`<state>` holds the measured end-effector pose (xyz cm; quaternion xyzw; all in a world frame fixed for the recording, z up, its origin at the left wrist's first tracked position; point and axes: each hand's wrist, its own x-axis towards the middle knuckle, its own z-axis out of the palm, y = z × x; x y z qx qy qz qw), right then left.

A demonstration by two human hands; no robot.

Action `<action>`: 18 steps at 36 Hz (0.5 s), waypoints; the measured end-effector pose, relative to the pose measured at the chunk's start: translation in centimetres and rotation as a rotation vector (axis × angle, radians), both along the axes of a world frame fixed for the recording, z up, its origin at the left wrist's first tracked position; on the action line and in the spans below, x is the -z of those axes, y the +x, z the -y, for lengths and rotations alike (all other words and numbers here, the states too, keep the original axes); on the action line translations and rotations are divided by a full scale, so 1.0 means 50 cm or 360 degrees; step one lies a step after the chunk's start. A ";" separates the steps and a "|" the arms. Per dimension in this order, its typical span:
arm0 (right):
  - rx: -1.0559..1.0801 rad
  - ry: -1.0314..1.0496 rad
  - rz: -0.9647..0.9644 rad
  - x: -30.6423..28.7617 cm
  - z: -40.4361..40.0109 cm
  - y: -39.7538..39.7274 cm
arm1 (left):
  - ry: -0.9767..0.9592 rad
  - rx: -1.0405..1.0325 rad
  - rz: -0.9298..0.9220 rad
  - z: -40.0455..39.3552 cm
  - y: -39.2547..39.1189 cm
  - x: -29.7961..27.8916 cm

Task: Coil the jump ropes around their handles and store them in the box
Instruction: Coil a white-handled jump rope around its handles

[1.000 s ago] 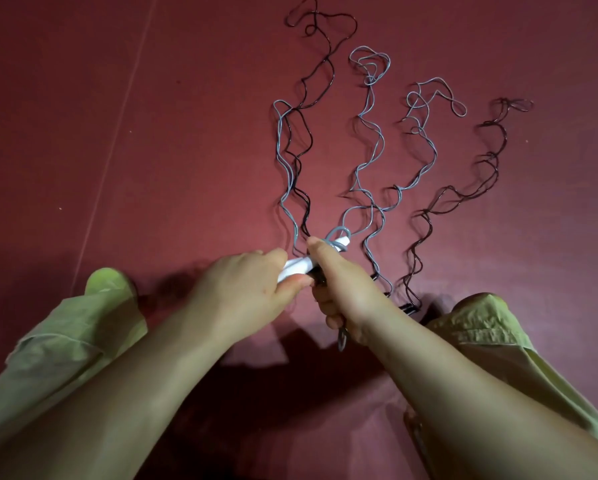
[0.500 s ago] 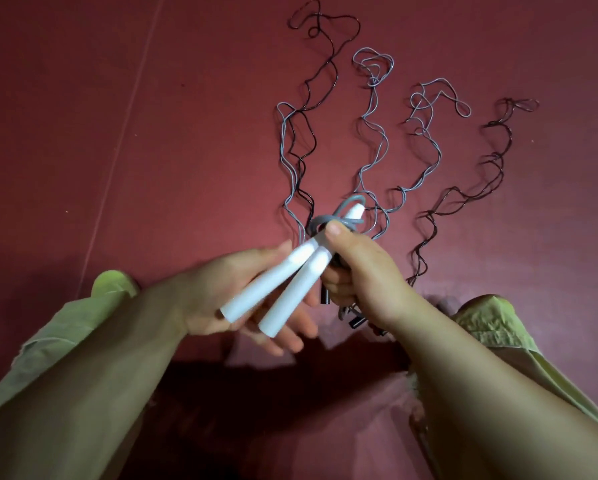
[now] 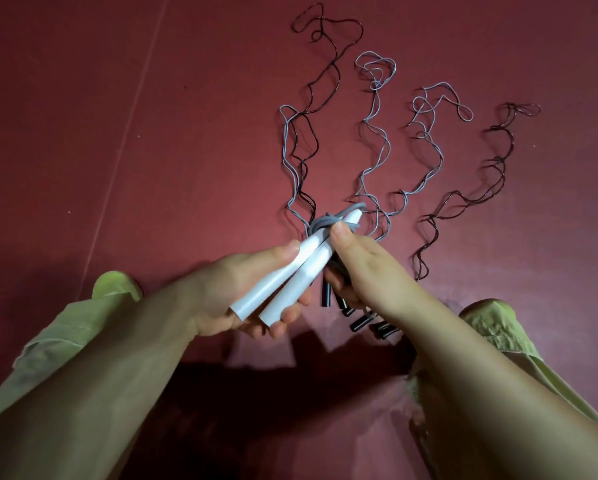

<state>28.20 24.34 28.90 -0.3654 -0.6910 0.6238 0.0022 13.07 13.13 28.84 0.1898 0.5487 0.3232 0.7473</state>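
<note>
Two white jump-rope handles (image 3: 283,278) lie side by side across the fingers of my left hand (image 3: 242,289), its thumb against the upper one. My right hand (image 3: 363,268) pinches the grey rope (image 3: 328,223) wound round the handles' far ends, thumb on top. Below that hand, black handles (image 3: 356,320) lie on the red floor, partly hidden. Wavy grey ropes (image 3: 377,140) and black ropes (image 3: 481,188) stretch away across the floor. No box is in view.
The red floor (image 3: 186,133) has a thin seam line running diagonally at the left. My knees in green trousers sit at both lower sides. Bare floor lies to the left of the ropes.
The white handles have come up off the floor. My left hand has turned palm-up under them, and the grey rope now sits wound round their far ends.
</note>
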 end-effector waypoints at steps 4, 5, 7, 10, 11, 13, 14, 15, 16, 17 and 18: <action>-0.0053 0.0228 0.0199 0.010 0.004 -0.002 | 0.0035 -0.0019 -0.0397 -0.007 0.010 0.000; -0.0059 0.0291 0.0241 0.013 0.005 -0.002 | 0.0035 -0.0036 -0.0450 -0.010 0.013 0.001; -0.0055 0.0346 0.0293 0.017 0.008 -0.005 | 0.0041 -0.0056 -0.0561 -0.014 0.020 0.001; 0.0013 0.0072 0.0280 0.008 0.011 -0.008 | 0.0065 -0.0025 -0.0866 -0.016 0.021 0.012; 0.0059 -0.0085 0.0269 0.006 0.011 -0.008 | 0.0089 0.0010 -0.1009 -0.016 0.020 0.017; 0.0124 -0.0345 0.0249 0.003 0.013 -0.009 | 0.0130 0.0082 -0.1248 -0.013 0.014 0.025; 0.0157 -0.0454 0.0225 0.005 0.014 -0.009 | 0.0149 0.0114 -0.1335 -0.011 0.011 0.030; 0.0209 -0.0565 0.0187 0.008 0.014 -0.010 | 0.0171 0.0144 -0.1413 -0.009 0.009 0.034; 0.0272 -0.0656 0.0159 0.009 0.014 -0.012 | 0.0193 0.0175 -0.1486 -0.008 0.009 0.036; 0.0342 -0.0719 0.0143 0.009 0.015 -0.013 | 0.0209 0.0209 -0.1567 -0.007 0.010 0.037; 0.0405 -0.0743 0.0143 0.010 0.016 -0.014 | 0.0222 0.0228 -0.1653 -0.007 0.011 0.037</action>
